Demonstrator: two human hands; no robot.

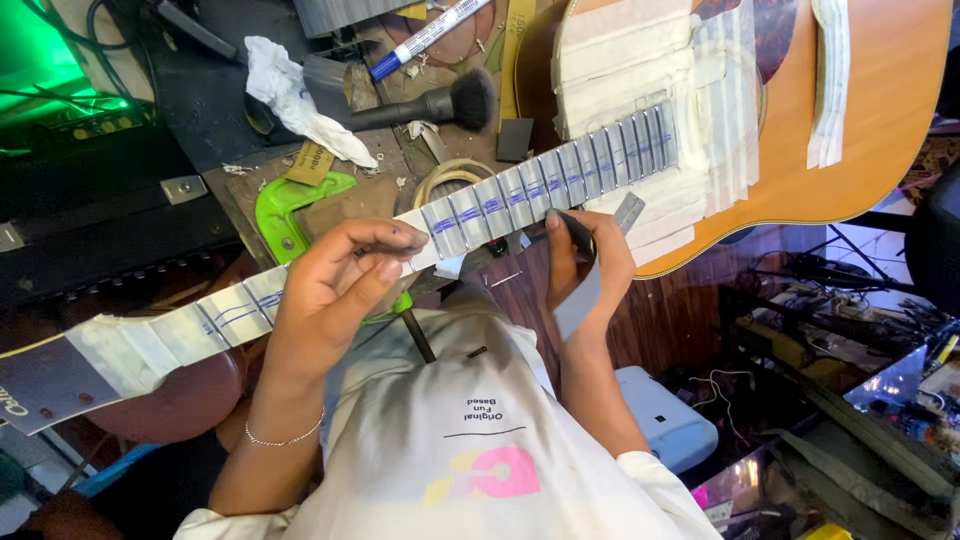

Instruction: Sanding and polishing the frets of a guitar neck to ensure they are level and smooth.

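Nearest the camera, a white shirt point(480, 450) fills the lower centre of the frame; above it the left hand point(335, 285) pinches the taped guitar neck point(480, 205) and the right hand point(585, 265) grips a dark tool point(578, 235) against it. The neck runs lengthwise from lower left to upper right into the guitar body point(880, 90), with workbench clutter above and open room lower right.

Guitar neck point(520, 190) across the lap, brush point(430, 105) and marker point(430, 35) on bench point(200, 110) behind it
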